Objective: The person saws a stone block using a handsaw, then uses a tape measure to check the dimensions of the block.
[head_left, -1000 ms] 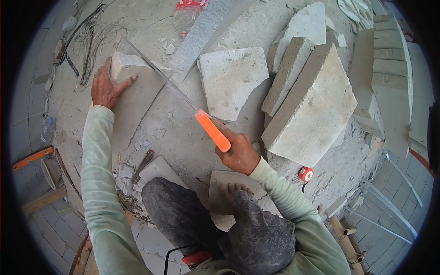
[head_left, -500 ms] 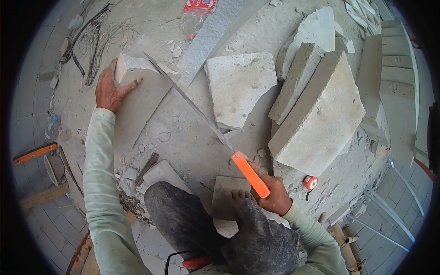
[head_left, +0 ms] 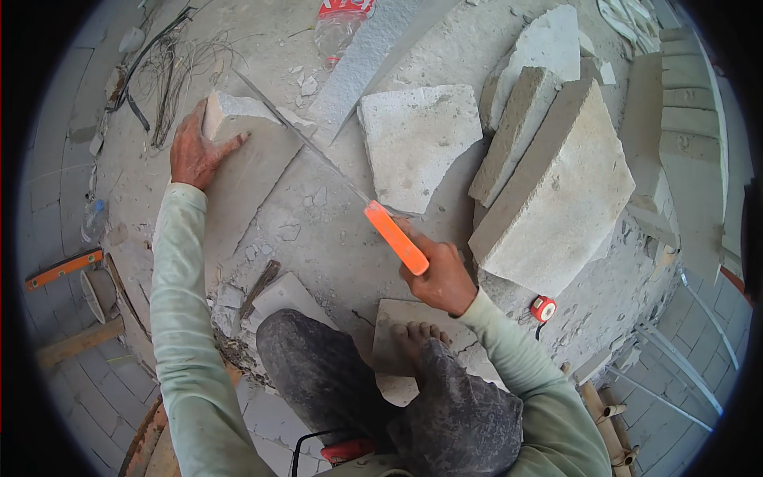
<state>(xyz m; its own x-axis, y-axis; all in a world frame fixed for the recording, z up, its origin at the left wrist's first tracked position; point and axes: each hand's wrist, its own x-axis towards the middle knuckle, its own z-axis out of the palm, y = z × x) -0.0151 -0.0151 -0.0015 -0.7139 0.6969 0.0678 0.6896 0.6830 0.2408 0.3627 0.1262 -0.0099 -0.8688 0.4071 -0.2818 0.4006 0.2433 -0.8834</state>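
The right hand (head_left: 441,278), fist closed on the orange-handled handsaw (head_left: 395,237), has pushed forward again; the left hand (head_left: 195,151), fingers spread, steadies the grey aerated-concrete block (head_left: 246,171).

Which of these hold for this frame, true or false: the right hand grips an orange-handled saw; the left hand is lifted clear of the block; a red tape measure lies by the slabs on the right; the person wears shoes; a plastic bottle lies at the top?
1. The right hand grips an orange-handled saw. True.
2. The left hand is lifted clear of the block. False: it rests on the block's left end.
3. A red tape measure lies by the slabs on the right. True.
4. The person wears shoes. False: a bare foot rests on a flat stone piece.
5. A plastic bottle lies at the top. True.
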